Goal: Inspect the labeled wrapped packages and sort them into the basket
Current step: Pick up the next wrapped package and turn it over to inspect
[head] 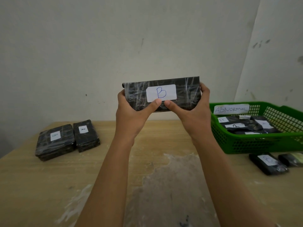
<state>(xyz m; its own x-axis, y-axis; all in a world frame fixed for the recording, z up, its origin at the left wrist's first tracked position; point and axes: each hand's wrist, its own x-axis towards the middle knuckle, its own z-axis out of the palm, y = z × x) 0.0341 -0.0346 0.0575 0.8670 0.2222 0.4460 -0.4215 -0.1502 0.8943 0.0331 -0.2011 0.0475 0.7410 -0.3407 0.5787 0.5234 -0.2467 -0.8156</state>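
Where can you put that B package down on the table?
The middle of the table is bare, between the two left packages and the green basket. The near left part, in front of those packages, is bare too. It is crowded inside the basket and just in front of it, where two dark items lie.

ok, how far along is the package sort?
Done: several black wrapped packages lie in the green plastic mesh basket tagged ABNORMAL. In hand: left hand and right hand hold a black film-wrapped package labelled B. Remaining: black package pair left on the wooden table, another pair before the basket, possibly unsorted.
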